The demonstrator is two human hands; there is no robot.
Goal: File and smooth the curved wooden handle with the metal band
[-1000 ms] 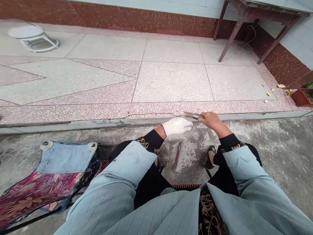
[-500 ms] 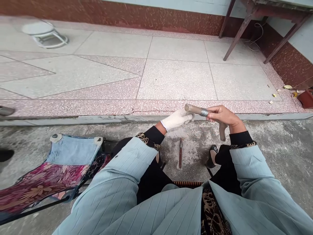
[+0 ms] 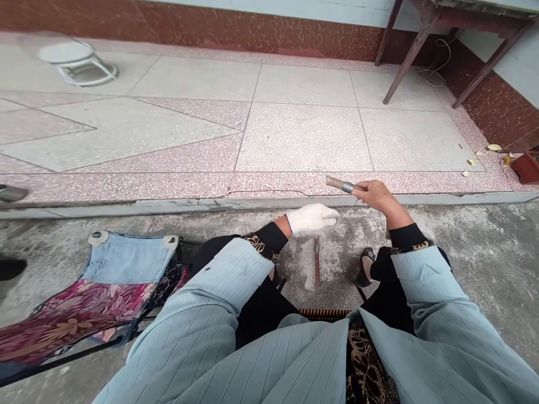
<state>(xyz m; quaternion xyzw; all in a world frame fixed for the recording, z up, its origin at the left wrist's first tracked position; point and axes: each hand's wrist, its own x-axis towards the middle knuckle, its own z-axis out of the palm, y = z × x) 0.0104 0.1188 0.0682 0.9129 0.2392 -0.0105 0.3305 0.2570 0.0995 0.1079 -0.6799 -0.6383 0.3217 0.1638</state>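
Observation:
My right hand (image 3: 376, 195), bare, grips a wooden stick (image 3: 334, 182) with silvery wire (image 3: 348, 187) wound round it. The stick points to the left, and a short loose wire end shows near my fingers. To its lower left is my left hand (image 3: 314, 217) in a white knitted glove, apart from the stick. Its fingers are curled together, and what they hold, if anything, is hidden. Below that glove a thin reddish-brown stick (image 3: 317, 264) shows against the concrete. I cannot tell whether it hangs or lies there.
A tiled step edge (image 3: 269, 200) runs across in front of me. On my left stands a folding chair (image 3: 126, 258) with denim and floral cloth. A white stool (image 3: 76, 59) is farther off. Table legs (image 3: 410, 59) and a red-brown pot (image 3: 526, 167) are at the right.
My left hand has moved away from the wooden stick, down and slightly right. My right hand has turned, with the stick still in it. The reddish-brown stick has shifted slightly right.

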